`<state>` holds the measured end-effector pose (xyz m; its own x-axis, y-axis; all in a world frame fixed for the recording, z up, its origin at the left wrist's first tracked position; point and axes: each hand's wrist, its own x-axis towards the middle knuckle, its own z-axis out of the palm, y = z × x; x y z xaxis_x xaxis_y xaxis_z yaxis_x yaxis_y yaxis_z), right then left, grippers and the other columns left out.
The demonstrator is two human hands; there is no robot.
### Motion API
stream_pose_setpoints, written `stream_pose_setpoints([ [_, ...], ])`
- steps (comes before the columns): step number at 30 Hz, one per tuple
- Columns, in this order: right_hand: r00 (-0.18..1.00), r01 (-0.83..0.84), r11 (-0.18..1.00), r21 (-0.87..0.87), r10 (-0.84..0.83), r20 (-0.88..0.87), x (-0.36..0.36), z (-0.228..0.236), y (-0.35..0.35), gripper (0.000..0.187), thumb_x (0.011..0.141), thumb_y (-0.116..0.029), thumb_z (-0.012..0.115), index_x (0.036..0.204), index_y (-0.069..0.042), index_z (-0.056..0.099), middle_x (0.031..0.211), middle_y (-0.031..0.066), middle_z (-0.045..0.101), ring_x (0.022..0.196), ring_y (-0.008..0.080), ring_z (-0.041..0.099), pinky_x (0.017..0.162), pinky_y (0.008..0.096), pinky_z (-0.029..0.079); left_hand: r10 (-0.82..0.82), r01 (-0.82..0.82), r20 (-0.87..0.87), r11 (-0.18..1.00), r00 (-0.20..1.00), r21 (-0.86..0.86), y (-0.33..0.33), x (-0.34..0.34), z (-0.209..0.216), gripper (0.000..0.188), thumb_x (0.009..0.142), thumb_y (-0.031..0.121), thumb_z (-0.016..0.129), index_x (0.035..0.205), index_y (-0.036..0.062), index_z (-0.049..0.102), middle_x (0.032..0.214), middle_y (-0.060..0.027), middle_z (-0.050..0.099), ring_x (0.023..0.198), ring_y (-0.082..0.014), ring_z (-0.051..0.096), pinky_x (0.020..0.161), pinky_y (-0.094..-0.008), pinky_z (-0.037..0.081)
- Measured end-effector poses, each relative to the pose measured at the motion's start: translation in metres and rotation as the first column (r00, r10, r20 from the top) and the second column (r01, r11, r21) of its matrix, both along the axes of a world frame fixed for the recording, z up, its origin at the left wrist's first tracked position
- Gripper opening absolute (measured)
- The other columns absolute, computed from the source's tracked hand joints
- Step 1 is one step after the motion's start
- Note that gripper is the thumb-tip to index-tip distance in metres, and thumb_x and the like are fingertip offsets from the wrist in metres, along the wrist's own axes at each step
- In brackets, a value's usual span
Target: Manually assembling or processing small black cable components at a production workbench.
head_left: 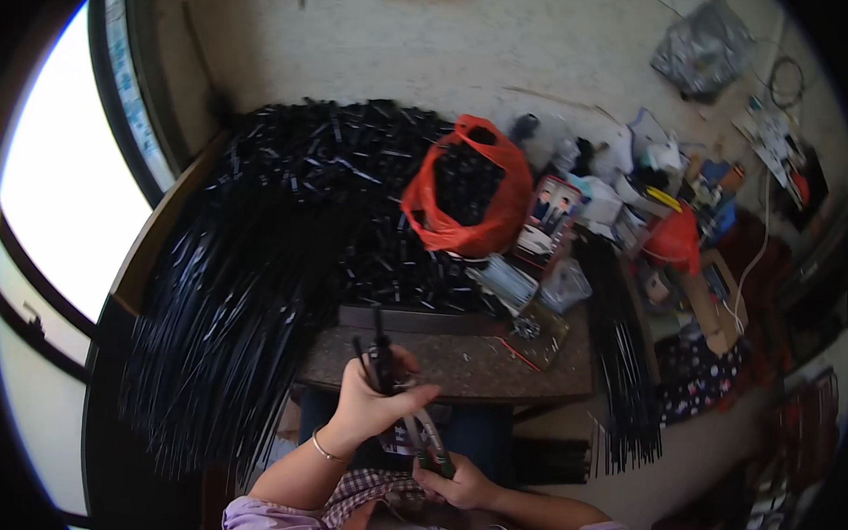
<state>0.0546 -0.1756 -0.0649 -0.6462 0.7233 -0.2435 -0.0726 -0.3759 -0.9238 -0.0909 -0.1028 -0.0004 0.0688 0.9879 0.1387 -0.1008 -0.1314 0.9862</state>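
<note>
My left hand (382, 402) is closed around a few black plastic pieces (380, 359) whose thin ends stick up past my fingers; I cannot make out their exact kind. In my right hand (468, 484) are the dark green handles of a pair of pliers (425, 439), held low in front of my body. Its metal jaws reach up to the pieces at my left palm, where fingers partly hide them. Beyond my hands, a heap of small black pieces (391, 269) covers the tabletop. Long thin black strips (225, 342) hang in a thick bundle over the left edge.
A red plastic bag (500, 216) of black pieces stands on the heap. To its right lie a printed box (549, 213), a clear plastic bag (565, 284) and mixed clutter. Another bundle of black strips (622, 351) hangs at right. The brown table edge (457, 383) faces me.
</note>
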Motion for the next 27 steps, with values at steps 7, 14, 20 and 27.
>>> stream_pose_setpoints([
  [7,0.571,0.270,0.632,0.727,-0.712,0.407,0.065,0.019,0.091,0.007,0.072,-0.009,0.050,0.076,-0.005,0.047,0.062,0.0069,0.053,0.057,0.0148,0.053,0.052,0.0272,0.040,-0.064,0.052,0.124,0.994,0.990,0.094,0.013,-0.004,-0.018,0.047,0.051,0.010,0.070,0.087,-0.0034,0.044,0.049,0.0011,0.044,0.043,-0.0048,0.041,0.041,-0.0156,0.032],
  [14,0.453,-0.278,0.319,0.906,-0.788,0.417,0.117,-0.005,0.139,0.017,0.061,-0.007,0.055,0.075,-0.002,0.046,0.070,0.0119,0.049,0.074,0.0277,0.048,0.063,0.0339,0.041,-0.139,0.137,0.047,0.989,0.989,0.050,0.016,-0.001,-0.022,0.045,0.051,0.007,0.070,0.087,-0.0027,0.044,0.048,0.0018,0.042,0.042,-0.0046,0.041,0.041,-0.0155,0.033],
  [20,0.489,-0.311,0.220,0.925,-0.797,0.354,0.116,-0.010,0.141,0.017,0.062,-0.005,0.055,0.076,-0.003,0.047,0.069,0.0103,0.049,0.068,0.0251,0.049,0.059,0.0312,0.041,-0.155,0.153,0.042,0.987,0.987,0.056,0.018,-0.002,-0.019,0.043,0.052,0.008,0.070,0.086,-0.0017,0.045,0.048,0.0022,0.042,0.042,-0.0034,0.040,0.041,-0.0147,0.031],
  [27,0.410,0.207,0.458,0.865,-0.843,0.348,0.117,0.001,0.139,0.021,0.061,-0.009,0.059,0.077,-0.001,0.047,0.066,0.0129,0.054,0.067,0.0284,0.053,0.057,0.0322,0.043,-0.203,0.202,0.009,0.978,0.979,0.050,0.004,-0.001,-0.009,0.038,0.053,0.008,0.070,0.083,-0.0001,0.047,0.048,0.0038,0.043,0.042,-0.0013,0.037,0.040,-0.0143,0.025],
])
